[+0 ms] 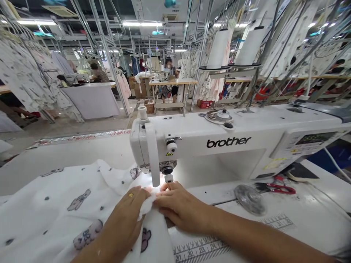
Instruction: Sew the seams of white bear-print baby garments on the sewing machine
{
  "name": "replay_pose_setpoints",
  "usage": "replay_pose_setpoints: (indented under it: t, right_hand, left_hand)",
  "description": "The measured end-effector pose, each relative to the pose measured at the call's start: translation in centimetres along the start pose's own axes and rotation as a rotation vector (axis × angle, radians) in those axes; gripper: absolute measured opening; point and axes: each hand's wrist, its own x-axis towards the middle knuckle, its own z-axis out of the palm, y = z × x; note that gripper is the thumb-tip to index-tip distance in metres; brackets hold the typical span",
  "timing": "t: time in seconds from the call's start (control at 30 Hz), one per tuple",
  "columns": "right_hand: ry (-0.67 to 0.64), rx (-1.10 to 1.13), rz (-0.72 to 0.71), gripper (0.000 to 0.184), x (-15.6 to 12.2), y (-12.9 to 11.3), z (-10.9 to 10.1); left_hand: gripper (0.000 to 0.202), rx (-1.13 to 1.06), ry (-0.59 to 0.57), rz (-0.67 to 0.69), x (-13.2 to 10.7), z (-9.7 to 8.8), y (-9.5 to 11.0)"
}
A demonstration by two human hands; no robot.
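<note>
A white printed fabric [57, 190] with small animal figures and dark spots lies across the left of the table and runs under the head of a white sewing machine [192, 137]. My left hand [127, 210], with a ring on one finger, grips a folded edge of it just in front of the needle area. From the other side, my right hand [183, 206] pinches the same cloth with its fingertips close to the lit needle. The needle and presser foot are hidden behind the machine's parts and my fingers.
Red-handled thread snips [276, 188] and a clear round dish [250, 200] lie right of my hands. A ruler strip [203, 250] marks the table's front. Thread cones [218, 49] stand above the machine. Behind are hanging garments [23, 62] and co-workers at other tables.
</note>
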Motion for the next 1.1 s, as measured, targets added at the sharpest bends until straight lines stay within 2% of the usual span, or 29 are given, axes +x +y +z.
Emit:
replay_pose_setpoints:
  t: [0.1, 0.2, 0.27, 0.33, 0.43, 0.53, 0.67, 0.77, 0.87, 0.93, 1.0, 1.1]
  right_hand:
    - [-0.064, -0.065, -0.086, 0.031, -0.1, 0.2, -0.7]
    - [-0.040, -0.223, -0.232, 0.020, -0.4, 0.8, -0.8]
    - [-0.050, -0.312, -0.359, 0.015, -0.5, 1.2, -0.9]
    - [-0.084, -0.368, -0.454, 0.017, -0.6, 1.3, -1.0]
    - [-0.100, -0.415, -0.502, 0.020, -0.6, 1.2, -1.0]
    - [-0.027, -0.450, -0.481, 0.028, -0.7, 1.1, -0.8]
    - [0.060, -0.473, -0.355, 0.025, -0.8, 1.3, -0.4]
    - [0.006, -0.424, -0.267, 0.020, -0.9, 1.3, -0.3]
    - [-0.074, -0.351, -0.221, 0.020, -0.9, 1.1, -0.5]
    - [-0.103, -0.318, -0.199, 0.016, -0.9, 0.9, -0.7]
    - [-0.126, -0.309, -0.177, 0.014, -1.0, 0.8, -0.8]
    - [-0.141, -0.364, -0.204, 0.013, -1.1, 0.8, -0.9]
  left_hand:
    - [0.023, -0.073, -0.079, -0.184, -0.5, 0.1, -0.7]
    - [0.030, -0.059, -0.103, -0.220, -0.9, 0.0, -1.6]
    - [0.034, -0.007, -0.101, -0.147, -1.0, 0.0, -1.9]
    - [0.038, 0.079, -0.047, -0.026, -0.9, -0.1, -1.9]
    - [0.040, 0.185, 0.008, 0.160, -0.5, -0.3, -1.2]
    - [0.038, 0.197, -0.054, 0.242, -0.1, -0.5, -0.6]
    - [0.037, 0.149, -0.088, 0.209, -0.2, -0.6, -0.6]
    - [0.029, 0.046, -0.087, 0.073, -0.2, -0.8, -0.7]
    - [0.025, -0.058, -0.150, -0.125, -0.1, -1.0, -0.5]
    - [0.025, -0.083, -0.182, -0.173, 0.1, -1.2, -0.4]
    - [0.025, -0.052, -0.167, -0.127, 0.1, -1.1, -0.4]
    - [0.031, 0.051, -0.120, 0.085, 0.0, -0.8, -0.4]
